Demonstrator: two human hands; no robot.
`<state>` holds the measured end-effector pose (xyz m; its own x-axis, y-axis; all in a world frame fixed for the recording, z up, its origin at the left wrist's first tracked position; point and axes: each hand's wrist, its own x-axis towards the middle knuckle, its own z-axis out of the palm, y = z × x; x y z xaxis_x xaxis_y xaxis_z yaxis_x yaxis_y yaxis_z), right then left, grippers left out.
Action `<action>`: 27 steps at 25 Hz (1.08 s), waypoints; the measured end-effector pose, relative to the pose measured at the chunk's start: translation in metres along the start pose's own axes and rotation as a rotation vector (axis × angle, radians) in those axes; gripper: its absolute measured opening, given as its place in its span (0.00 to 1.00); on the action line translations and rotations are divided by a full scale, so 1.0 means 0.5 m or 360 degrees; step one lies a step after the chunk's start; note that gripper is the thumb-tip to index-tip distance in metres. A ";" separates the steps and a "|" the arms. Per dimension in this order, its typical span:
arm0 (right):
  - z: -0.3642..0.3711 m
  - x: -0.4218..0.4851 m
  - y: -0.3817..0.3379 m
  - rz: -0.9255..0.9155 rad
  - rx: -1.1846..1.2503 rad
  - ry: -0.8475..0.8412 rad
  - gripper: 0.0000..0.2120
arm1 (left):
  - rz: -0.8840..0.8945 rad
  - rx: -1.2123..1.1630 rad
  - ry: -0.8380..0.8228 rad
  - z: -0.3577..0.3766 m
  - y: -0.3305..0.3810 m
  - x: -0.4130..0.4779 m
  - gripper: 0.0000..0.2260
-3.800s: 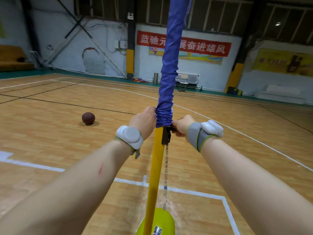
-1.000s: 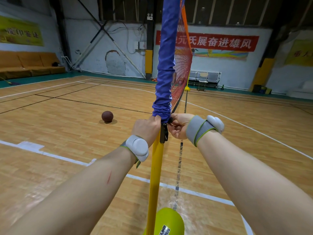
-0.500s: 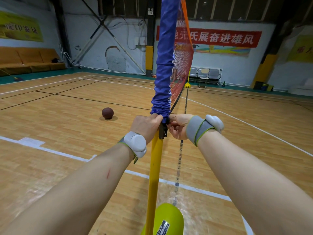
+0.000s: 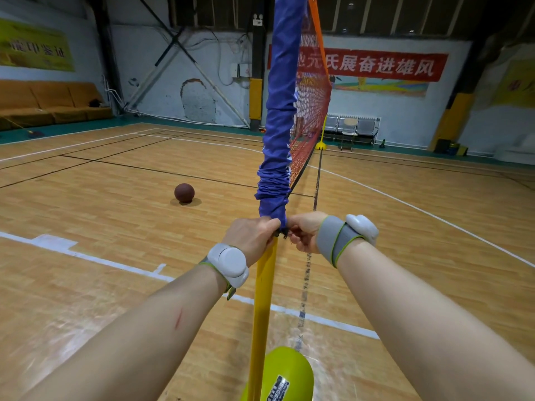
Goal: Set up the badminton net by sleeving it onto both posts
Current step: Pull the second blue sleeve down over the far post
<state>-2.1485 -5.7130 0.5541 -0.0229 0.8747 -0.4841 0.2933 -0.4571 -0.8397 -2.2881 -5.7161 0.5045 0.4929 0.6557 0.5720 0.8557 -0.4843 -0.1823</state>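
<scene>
A yellow post (image 4: 262, 308) rises from a lime-green base (image 4: 285, 377) right in front of me. The net's blue sleeve (image 4: 279, 117) covers the post's upper part and bunches up at its lower end. My left hand (image 4: 250, 237) grips the sleeve's bottom hem against the post. My right hand (image 4: 302, 231) pinches a small dark strap or cord at that hem. The red net (image 4: 311, 117) with an orange top band stretches away to the far yellow post (image 4: 321, 140).
A dark red ball (image 4: 184, 193) lies on the wooden court floor to the left. White court lines cross the floor below my arms. Metal chairs (image 4: 351, 128) stand by the far wall, and orange benches (image 4: 49, 102) line the left side.
Since 3.8 s ago the view has shifted, so the red net and far post now show. Both hands have stayed at the sleeve's hem, with the left fingers now over its edge.
</scene>
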 end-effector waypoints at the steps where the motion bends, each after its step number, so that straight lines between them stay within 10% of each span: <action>1: 0.002 0.000 0.002 -0.0016 -0.0037 0.0006 0.17 | 0.0000 -0.0020 0.0003 0.001 0.000 -0.002 0.11; 13: 0.024 0.028 -0.046 -0.0186 0.0263 0.0420 0.17 | -0.0873 -0.1215 -0.0273 -0.017 -0.074 0.045 0.11; 27: 0.061 0.017 -0.026 -0.0188 0.0362 0.0651 0.11 | -0.0418 -0.1176 -0.0492 0.006 -0.128 0.051 0.10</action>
<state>-2.1818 -5.7045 0.5535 0.3479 0.8936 -0.2836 0.0940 -0.3342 -0.9378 -2.3297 -5.6665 0.5283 0.4054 0.8769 0.2582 0.6784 -0.4779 0.5580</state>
